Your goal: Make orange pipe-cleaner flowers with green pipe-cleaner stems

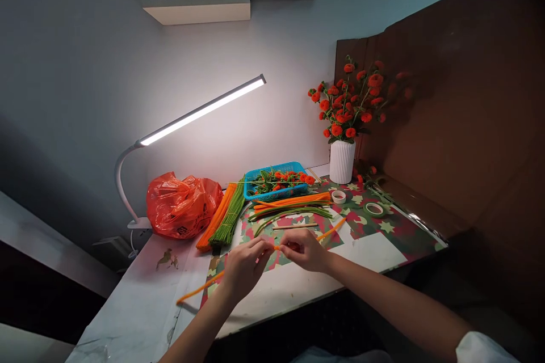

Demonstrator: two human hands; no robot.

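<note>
An orange pipe cleaner (200, 289) runs through both hands above the table's front part. My left hand (247, 265) pinches it near its middle, and one end sticks out at the lower left. Close beside it, my right hand (304, 249) is closed on the same pipe cleaner, whose other end slants up to the right. A short orange stretch shows between the fingertips. Just beyond the hands lie a thin wooden stick (295, 226) and several loose green pipe cleaners (298, 210) next to a row of orange ones (293, 199).
Bundles of orange (218, 216) and green pipe cleaners (230, 218) lie beside a red plastic bag (181, 207). Behind are a blue basket (276, 193) of flower pieces and a white vase (341, 163) with orange flowers. Tape rolls (374, 210) sit right; a lamp (204, 109) hangs over the left.
</note>
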